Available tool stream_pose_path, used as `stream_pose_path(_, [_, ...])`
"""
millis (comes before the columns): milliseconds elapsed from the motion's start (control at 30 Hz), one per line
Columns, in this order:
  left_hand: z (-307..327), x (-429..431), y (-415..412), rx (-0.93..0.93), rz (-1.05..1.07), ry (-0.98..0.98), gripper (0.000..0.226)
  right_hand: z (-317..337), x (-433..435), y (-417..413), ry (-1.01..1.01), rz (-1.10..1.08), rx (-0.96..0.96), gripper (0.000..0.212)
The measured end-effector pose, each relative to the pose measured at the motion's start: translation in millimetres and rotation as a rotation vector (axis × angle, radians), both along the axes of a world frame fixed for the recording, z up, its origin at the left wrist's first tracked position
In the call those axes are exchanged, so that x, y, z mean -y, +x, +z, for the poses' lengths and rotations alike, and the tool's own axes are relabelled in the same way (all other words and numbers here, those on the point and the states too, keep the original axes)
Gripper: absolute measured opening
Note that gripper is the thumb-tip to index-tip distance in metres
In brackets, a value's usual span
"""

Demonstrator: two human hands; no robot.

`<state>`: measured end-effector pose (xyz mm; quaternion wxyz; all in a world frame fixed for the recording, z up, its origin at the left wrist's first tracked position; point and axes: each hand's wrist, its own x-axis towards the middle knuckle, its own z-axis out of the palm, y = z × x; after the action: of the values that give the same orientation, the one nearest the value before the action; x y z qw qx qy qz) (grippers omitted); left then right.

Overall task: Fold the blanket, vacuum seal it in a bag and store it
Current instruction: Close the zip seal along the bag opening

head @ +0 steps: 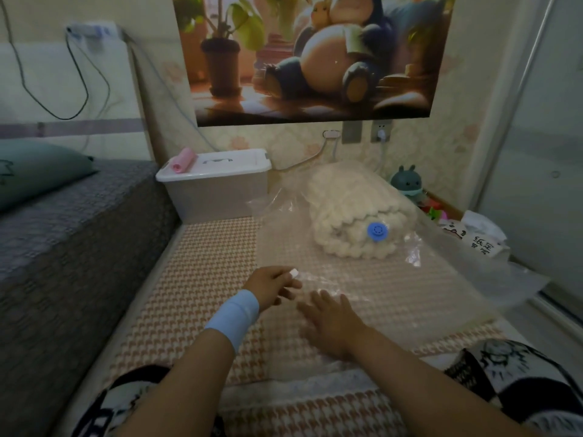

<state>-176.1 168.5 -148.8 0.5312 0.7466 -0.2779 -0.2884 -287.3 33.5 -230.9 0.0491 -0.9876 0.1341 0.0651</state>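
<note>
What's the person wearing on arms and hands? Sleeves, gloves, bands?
No sleeves or gloves in view; both arms are uncovered down to the frame's edge. A pale blue, soft-looking wristband wraps the wrist behind the left hand. The right hand and its wrist carry nothing: no band, watch or ring visible. No cables or markings.

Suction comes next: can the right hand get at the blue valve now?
Probably yes. The blue valve sits uncovered on the bagged blanket, and the right hand lies flat on the bag, holding nothing.
</note>
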Motion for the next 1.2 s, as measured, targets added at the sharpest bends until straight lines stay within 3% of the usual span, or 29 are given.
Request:
stream_pose_path(100, [-4.2,-24.9,-16.1,-0.104,0.005,-0.058,0.019,2.0,-9.4,6.0,0.282,-0.123,0.357,0.049])
stream_pose_path(167, [-9.5,-40.5,-25.0,-0.138,0.021,-0.082,0.016,16.0,-24.7,10.1,0.617,-0.17,0.559,0.043])
stream_pose_path(233, [-16.3,-52.9,-27.7,-0.187,0.069,-0.127,0.013,30.9,-37.4,10.3,0.783,-0.112,0.637,0.042])
stream_pose_path(333, [-24.2,-68.7,-28.3,-0.264,0.118,-0.18,0.013,43.8,-49.3,6.7,0.784,0.01,0.646,0.033])
stream_pose_path(600, [-39.6,-85.0,-21.5,-0.499,0.045,-0.195,0.012,37.5,-58.1,14.3,0.884,0.077,0.595,0.013])
stream_pose_path(700, [-39.2,-89.8,-18.8,-0.483,0.002,-0.143,0.015,34.9,-59.0,13.2,0.783,0.073,0.518,0.025])
stream_pose_path(767, [-40.1,-92.8,-19.9,-0.4,0.039,-0.075,0.017,33.8,-55.2,6.0,0.553,0.082,0.331,0.051])
stream_pose_path(867, [-45.2,-97.6,-20.4,0.051,0.07,0.31,0.033,26.6,-47.2,-9.4,0.145,0.14,-0.035,0.089])
stream_pose_path(933, [-45.1,-100.5,-24.0,0.216,0.077,0.466,0.035,19.2,-44.8,-16.2,0.13,0.129,-0.083,0.094])
stream_pose_path(1000, [-43.4,-101.9,-29.3,0.178,0.058,0.457,0.033,15.4,-44.4,-19.8,0.182,0.108,-0.046,0.093])
stream_pose_path(1133, [-39.1,-100.8,-40.1,-0.197,0.037,0.248,0.02,12.1,-46.3,-24.6,0.189,0.115,-0.014,0.087])
stream_pose_path(1200, [-38.6,-96.7,-44.9,-0.275,-0.002,0.224,0.017,13.0,-47.1,-25.1,0.214,0.11,-0.005,0.079])
